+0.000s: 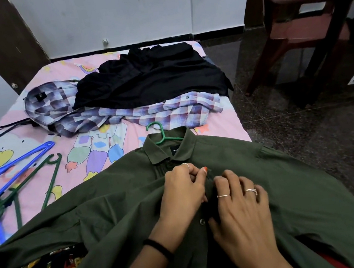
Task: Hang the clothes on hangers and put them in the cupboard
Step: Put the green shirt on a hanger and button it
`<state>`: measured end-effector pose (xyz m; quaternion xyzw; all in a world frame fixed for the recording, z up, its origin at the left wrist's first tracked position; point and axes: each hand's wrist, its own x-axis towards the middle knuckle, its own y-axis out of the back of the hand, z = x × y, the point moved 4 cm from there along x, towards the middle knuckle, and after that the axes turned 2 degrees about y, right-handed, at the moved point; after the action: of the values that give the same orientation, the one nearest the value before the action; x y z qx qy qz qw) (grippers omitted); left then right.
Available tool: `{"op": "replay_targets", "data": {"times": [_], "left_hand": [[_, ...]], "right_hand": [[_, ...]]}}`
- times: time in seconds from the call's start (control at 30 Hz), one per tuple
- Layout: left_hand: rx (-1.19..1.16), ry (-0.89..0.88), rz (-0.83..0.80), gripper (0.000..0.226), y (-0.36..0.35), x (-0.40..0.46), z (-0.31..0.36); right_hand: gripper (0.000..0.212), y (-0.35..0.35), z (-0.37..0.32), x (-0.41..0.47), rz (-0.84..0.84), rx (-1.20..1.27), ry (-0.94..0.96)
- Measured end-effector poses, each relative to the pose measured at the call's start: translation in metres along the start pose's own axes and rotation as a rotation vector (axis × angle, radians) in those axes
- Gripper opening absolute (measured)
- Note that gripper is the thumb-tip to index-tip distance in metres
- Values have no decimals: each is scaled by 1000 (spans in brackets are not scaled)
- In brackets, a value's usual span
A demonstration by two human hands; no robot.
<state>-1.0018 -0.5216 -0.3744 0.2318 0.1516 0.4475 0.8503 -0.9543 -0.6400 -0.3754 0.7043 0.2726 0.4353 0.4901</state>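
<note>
Left hand raised off the wrist and bent inward over the chest of the olive green shirt, fingers curled, thumb and forefinger pinching the front placket just below the collar; black band round the wrist. Right hand flat-backed beside it, knuckles up, fingers bent down and tucked into the opposite edge of the placket, two rings showing; probably gripping cloth or a button there, though fingertips hidden under the fold. Both hands nearly touching across the button line. Shirt spread face-up over the near end of a bed with a pink cartoon-print sheet, collar away from the camera, tail toward it, long axis running straight from near to far, sleeves fanned out left and right. Green hanger already inside the neck, hook poking out beyond the collar and curling left. Farther up the bed, a black garment heaped on a purple checked shirt, with a red-and-blue checked shirt just below them. Loose blue hangers and dark green hangers tangled at the left edge. Beyond, a pale wall; to the right, dark speckled floor and a brown plastic chair.
</note>
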Motion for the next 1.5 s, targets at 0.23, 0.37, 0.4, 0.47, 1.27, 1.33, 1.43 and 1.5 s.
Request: {"op": "replay_targets", "data": {"times": [0.23, 0.37, 0.4, 0.47, 1.27, 1.33, 1.43, 1.5], "left_hand": [[82, -14, -21, 27, -2, 15, 1], [138, -13, -60, 26, -2, 26, 0], [142, -4, -69, 26, -2, 29, -1], [150, 10, -81, 27, -3, 34, -4], [643, -76, -238, 18, -11, -58, -46], [660, -67, -260, 14, -15, -60, -50], [684, -49, -288, 11, -18, -63, -55], [702, -48, -302, 9, -18, -64, -57]], "right_hand": [[19, 23, 5, -3, 119, 87, -26], [15, 31, 22, -7, 44, 186, -128], [15, 29, 27, -6, -5, 229, -162], [8, 23, 37, -6, -131, 353, -231], [15, -41, 52, -32, -504, 1372, -633], [14, -41, 51, -33, -499, 1378, -622], [13, -39, 48, -33, -488, 1370, -594], [14, -37, 48, -32, -471, 1352, -560]]}}
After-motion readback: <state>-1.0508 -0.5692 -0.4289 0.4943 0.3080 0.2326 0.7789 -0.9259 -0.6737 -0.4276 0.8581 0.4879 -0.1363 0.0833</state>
